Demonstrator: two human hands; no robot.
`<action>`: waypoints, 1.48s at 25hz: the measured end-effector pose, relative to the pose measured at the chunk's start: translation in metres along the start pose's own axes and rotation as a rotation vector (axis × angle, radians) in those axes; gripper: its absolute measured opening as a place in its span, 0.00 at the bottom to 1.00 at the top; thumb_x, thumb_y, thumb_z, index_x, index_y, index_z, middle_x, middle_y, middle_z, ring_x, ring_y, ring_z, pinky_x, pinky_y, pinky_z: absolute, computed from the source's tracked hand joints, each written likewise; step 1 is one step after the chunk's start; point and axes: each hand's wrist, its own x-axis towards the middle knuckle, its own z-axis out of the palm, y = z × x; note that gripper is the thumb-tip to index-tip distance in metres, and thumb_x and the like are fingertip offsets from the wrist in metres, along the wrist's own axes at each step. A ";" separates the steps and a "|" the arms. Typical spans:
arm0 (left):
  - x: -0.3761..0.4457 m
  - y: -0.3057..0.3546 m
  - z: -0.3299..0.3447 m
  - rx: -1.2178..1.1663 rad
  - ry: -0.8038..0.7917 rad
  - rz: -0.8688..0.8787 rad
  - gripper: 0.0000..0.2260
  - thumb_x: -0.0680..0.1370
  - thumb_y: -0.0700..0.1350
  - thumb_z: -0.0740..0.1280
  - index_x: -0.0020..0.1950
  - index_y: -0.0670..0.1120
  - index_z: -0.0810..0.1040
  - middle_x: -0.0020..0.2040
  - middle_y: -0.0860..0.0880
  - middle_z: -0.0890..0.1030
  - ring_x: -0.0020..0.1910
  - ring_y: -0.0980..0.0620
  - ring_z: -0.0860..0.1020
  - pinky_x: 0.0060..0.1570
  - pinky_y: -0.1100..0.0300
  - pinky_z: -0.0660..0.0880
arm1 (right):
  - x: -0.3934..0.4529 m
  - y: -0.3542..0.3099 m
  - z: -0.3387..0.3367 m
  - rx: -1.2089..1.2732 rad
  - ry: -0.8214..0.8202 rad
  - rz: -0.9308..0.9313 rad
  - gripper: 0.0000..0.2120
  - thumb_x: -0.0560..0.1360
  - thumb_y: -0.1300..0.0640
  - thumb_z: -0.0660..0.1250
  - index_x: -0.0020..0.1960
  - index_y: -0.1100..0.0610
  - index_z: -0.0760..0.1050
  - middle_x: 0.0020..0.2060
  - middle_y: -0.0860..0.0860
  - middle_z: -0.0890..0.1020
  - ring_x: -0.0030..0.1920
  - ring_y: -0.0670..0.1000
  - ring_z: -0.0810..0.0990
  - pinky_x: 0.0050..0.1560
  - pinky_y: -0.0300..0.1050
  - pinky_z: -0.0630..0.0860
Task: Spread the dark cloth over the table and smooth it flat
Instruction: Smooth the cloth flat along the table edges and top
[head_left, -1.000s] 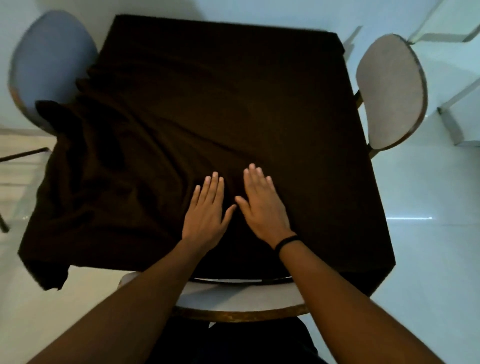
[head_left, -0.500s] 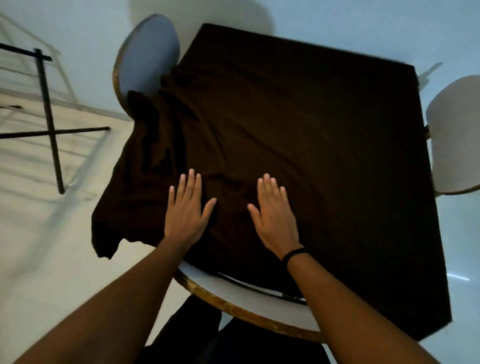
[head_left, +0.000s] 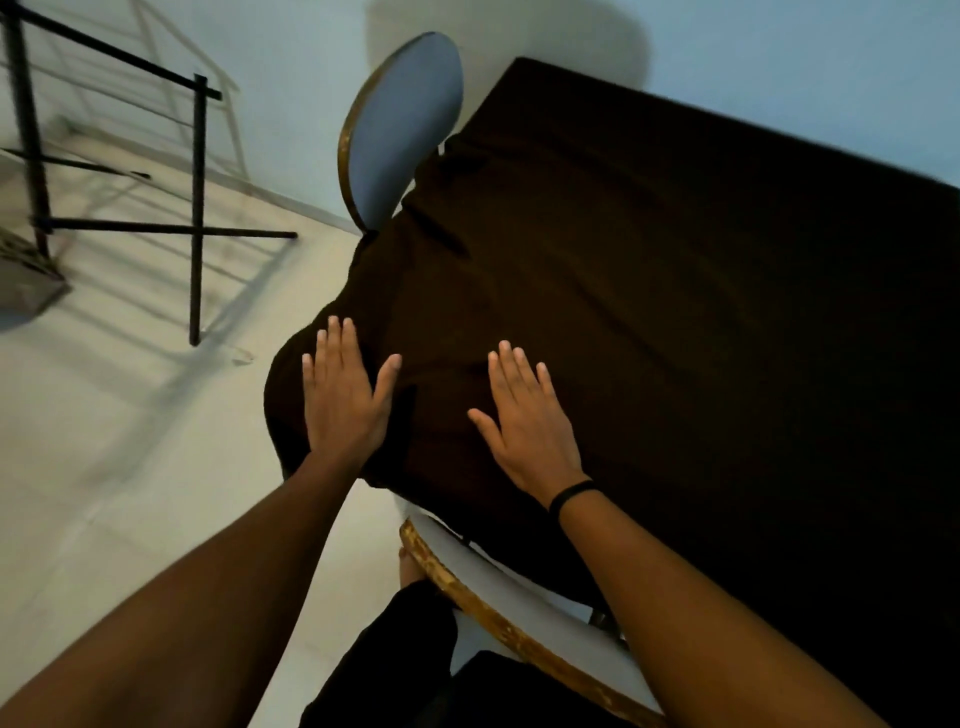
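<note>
The dark cloth (head_left: 675, 270) covers the whole table, so no bare tabletop shows. It lies mostly flat on the right and bunches in folds along the left side, where a corner hangs down over the edge. My left hand (head_left: 343, 395) lies flat, palm down, fingers spread, on the cloth at the near left corner. My right hand (head_left: 524, 421), with a black band on the wrist, presses flat on the cloth a hand's width to the right. Neither hand grips the fabric.
A round-backed chair (head_left: 400, 130) stands at the table's left side, touching the bunched cloth. Another chair (head_left: 514, 618) with a worn wooden rim sits at the near edge under my right forearm. A black metal frame (head_left: 197, 208) stands on the pale floor at the left.
My left hand has slid left across the cloth toward the near left corner, away from my right hand. The view has swung left, bringing the metal frame into sight.
</note>
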 end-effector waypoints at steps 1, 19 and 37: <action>-0.001 -0.008 0.001 0.015 -0.041 -0.019 0.35 0.79 0.64 0.48 0.78 0.43 0.49 0.80 0.43 0.51 0.78 0.46 0.48 0.75 0.50 0.44 | 0.003 -0.006 0.003 -0.016 -0.036 -0.011 0.32 0.80 0.42 0.45 0.76 0.59 0.45 0.77 0.57 0.49 0.77 0.54 0.45 0.75 0.52 0.41; 0.024 -0.019 0.001 0.098 -0.005 -0.090 0.29 0.81 0.56 0.47 0.78 0.43 0.47 0.80 0.43 0.50 0.78 0.47 0.47 0.76 0.50 0.43 | 0.045 -0.033 0.014 -0.019 -0.061 -0.183 0.32 0.79 0.42 0.43 0.76 0.60 0.45 0.77 0.58 0.49 0.77 0.54 0.46 0.73 0.50 0.38; 0.053 0.006 0.019 0.170 -0.127 0.059 0.31 0.80 0.60 0.48 0.78 0.46 0.46 0.80 0.46 0.48 0.78 0.50 0.44 0.75 0.53 0.42 | 0.082 -0.001 0.004 -0.009 -0.068 -0.065 0.31 0.80 0.43 0.45 0.76 0.60 0.45 0.77 0.59 0.49 0.77 0.55 0.46 0.75 0.52 0.42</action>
